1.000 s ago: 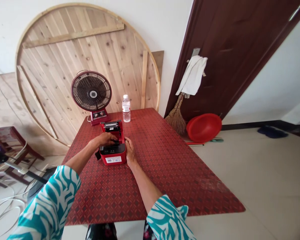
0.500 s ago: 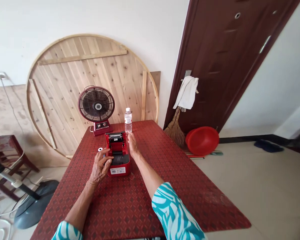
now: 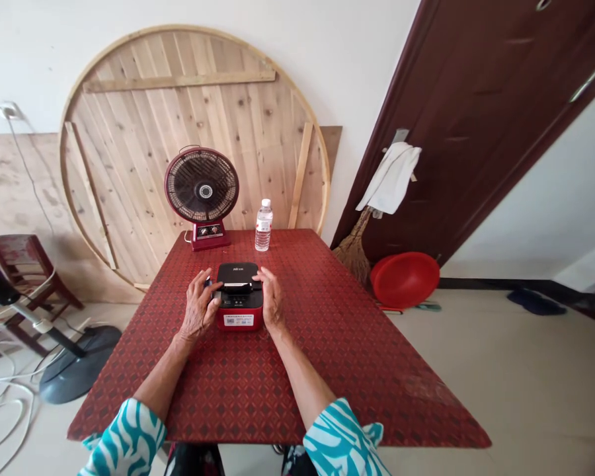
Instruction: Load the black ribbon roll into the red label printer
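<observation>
Printer (image 3: 238, 294), lid down, on tabletop (image 3: 327, 344). Left hand (image 3: 198, 305) at 9 o'clock, right hand (image 3: 272, 301) at 3; fingers (image 3: 203, 294) loosely curled against its sides. Even pressure should steady it.

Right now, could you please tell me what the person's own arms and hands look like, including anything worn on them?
The left hand and the right hand are bare, with no gloves; no ring, watch or bracelet can be made out. The forearms are uncovered. The left sleeve and the right sleeve are loose fabric in bold teal-and-white zebra-like stripes.
</observation>
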`<state>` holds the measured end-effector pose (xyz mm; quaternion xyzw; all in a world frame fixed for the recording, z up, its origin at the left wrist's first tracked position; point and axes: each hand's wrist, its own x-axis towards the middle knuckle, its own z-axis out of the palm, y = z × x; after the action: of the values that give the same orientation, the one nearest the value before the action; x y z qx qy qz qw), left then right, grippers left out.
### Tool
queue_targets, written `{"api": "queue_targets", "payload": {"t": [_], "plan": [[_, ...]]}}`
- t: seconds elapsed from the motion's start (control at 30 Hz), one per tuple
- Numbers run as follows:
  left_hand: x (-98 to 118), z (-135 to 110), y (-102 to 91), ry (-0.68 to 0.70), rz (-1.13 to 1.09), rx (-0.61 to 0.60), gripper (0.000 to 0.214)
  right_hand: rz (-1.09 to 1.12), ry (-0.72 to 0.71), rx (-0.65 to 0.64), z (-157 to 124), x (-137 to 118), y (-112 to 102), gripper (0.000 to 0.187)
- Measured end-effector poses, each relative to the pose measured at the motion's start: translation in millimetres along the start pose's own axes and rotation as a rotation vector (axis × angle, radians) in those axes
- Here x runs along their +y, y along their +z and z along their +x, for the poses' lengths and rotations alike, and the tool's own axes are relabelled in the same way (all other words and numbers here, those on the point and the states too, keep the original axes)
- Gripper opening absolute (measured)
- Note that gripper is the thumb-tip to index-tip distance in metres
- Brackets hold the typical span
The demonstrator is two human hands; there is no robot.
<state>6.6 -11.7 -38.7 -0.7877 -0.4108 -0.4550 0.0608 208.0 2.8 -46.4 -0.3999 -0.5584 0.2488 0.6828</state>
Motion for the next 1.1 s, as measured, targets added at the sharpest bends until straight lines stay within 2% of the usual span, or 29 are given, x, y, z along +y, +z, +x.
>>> {"api": "queue_targets", "payload": {"t": [0.17,0.3,0.4,0.53,0.6,0.7,0.9,1.1], "plan": [[-4,-1,5.9,-0.067,0.003,0.015,0.045,-0.027,-0.071,0.005,-4,4,0,0.044],[-3,-3,7.3,-0.115,-0.062,0.018,0.045,-0.024,-0.061,-0.014,-8,1,-1,0.045],[1,-5,2.7,-0.211,-0.219,0.061,0.044,0.039,0.027,0.046,-11,3,3,0.045],[7,-3,-3.8,-0.532,-0.600,0.167,0.045,0.244,0.270,0.220,-16,22,11,0.053],[9,0,-4.4,-0.687,-0.775,0.129,0.048,0.274,0.356,0.232,-18,33,13,0.056],[11,3,-3.0,-0.801,-0.959,0.014,0.056,0.227,0.391,0.199,-20,40,13,0.052],[14,10,-3.7,-0.961,-1.105,-0.071,0.065,0.209,0.392,0.184,-20,36,11,0.046],[5,18,-7.0,-1.202,-1.297,-0.193,0.053,0.154,0.375,0.151,-19,36,11,0.044]]}}
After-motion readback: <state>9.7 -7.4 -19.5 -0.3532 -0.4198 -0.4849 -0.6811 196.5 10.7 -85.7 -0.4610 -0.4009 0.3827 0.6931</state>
